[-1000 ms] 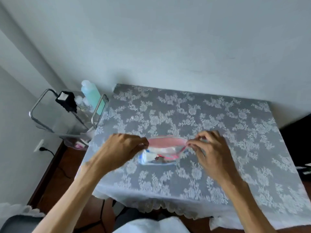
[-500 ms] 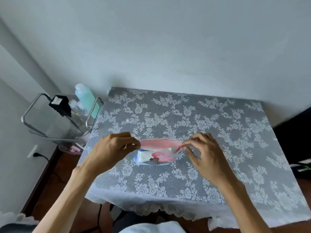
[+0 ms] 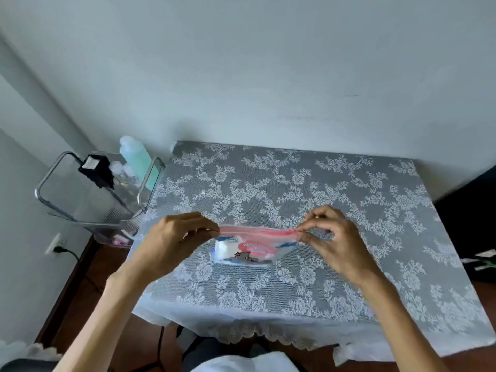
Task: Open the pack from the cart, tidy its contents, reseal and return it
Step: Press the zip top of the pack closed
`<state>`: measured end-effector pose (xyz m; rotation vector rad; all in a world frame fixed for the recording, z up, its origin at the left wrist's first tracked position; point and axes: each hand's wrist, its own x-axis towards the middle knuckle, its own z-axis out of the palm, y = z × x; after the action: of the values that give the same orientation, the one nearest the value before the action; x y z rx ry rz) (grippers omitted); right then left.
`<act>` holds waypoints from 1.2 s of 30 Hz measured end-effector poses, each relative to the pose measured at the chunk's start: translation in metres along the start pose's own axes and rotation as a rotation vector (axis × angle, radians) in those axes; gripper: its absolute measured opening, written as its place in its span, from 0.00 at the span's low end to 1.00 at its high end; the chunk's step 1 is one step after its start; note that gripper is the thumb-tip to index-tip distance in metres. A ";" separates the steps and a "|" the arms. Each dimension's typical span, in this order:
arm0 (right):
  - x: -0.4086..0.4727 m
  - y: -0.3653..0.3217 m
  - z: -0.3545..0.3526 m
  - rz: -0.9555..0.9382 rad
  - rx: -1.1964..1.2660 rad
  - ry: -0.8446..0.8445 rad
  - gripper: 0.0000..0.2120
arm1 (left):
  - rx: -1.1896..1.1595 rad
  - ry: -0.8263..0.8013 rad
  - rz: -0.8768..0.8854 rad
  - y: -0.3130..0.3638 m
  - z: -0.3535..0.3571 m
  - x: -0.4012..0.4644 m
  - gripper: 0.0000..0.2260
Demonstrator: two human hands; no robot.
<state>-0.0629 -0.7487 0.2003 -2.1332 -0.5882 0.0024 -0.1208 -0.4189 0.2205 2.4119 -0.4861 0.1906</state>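
Note:
A small clear pack [image 3: 249, 248] with a pink zip strip along its top hangs just above the lace-covered table [image 3: 308, 189], near the front middle. White and pink printed contents show through its side. My left hand [image 3: 174, 242] pinches the left end of the pink strip. My right hand [image 3: 335, 237] pinches the right end with thumb and fingertips. The strip is stretched taut between both hands. Whether the strip is sealed cannot be made out.
A clear cart [image 3: 91, 194] with chrome handles stands at the table's left edge. It holds a green bottle [image 3: 137, 159] and a black adapter [image 3: 95, 170]. A wall outlet [image 3: 57, 242] with a plug sits low on the left. Dark furniture [image 3: 472, 218] stands at the right.
My right hand has slid further right along the pink strip, and the strip is now pulled flatter and longer between both hands. The pack's printed side faces me more.

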 end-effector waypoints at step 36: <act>-0.013 0.061 0.050 0.198 -0.198 -0.128 0.05 | -0.066 0.009 -0.206 -0.050 0.092 -0.014 0.05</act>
<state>-0.0601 -0.7443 0.1207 -2.3898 -0.4635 0.1994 -0.1128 -0.4379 0.1170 2.3757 -0.2338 0.0942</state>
